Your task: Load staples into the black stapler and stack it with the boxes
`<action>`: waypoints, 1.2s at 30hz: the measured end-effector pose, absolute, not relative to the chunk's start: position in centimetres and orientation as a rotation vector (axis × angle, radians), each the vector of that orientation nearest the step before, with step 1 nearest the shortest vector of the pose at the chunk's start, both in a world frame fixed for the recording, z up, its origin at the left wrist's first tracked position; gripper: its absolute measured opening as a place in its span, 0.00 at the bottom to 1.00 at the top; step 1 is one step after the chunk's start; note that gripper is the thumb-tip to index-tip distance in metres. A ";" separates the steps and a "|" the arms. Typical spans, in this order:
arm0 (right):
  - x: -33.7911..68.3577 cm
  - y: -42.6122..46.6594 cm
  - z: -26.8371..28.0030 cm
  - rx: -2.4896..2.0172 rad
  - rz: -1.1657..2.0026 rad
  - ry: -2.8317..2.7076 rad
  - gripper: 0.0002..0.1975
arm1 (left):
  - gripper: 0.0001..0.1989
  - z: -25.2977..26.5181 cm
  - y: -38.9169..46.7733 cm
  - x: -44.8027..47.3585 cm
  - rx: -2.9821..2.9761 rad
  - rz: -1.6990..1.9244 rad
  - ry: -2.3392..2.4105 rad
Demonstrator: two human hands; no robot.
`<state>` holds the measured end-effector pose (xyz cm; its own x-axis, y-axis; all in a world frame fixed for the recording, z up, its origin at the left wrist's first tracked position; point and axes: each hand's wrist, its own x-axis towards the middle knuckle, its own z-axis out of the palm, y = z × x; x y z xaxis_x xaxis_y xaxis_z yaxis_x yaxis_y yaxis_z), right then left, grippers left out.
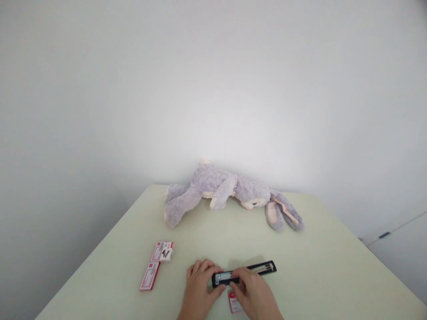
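Note:
A black stapler lies slanted at the table's front, its metal inner channel facing up. My left hand holds its left end, with the thumb on the near side and the fingers on the far side. Over the stapler's middle, my right hand is closed, index finger and thumb gripping across the body. Whether a small piece such as staples sits between those fingertips is hidden. Partly under my right hand lies a small red-and-white box.
Left of my hands lie a red-and-white box, another flat box and a small white box with a dark picture. A grey plush rabbit lies along the back of the pale table, by the wall.

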<state>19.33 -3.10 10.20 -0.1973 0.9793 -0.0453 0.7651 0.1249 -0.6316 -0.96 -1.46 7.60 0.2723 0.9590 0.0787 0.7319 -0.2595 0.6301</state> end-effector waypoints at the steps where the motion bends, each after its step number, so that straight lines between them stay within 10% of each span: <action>1: 19.4 -3.4 9.6 -1.617 0.840 -2.028 0.14 | 0.16 7.6 -1.5 -1.0 2.071 0.633 1.522; 11: 28.9 -4.1 5.9 -1.591 1.266 -1.383 0.33 | 0.15 7.6 -1.2 -1.1 2.070 0.607 1.488; 24: 22.1 0.3 14.7 -1.508 0.917 -2.185 0.10 | 0.15 7.5 -1.2 -1.0 2.082 0.651 1.480; 36: 19.6 0.7 12.9 -1.568 0.807 -2.227 0.12 | 0.20 7.0 -2.4 -1.1 2.102 0.801 1.482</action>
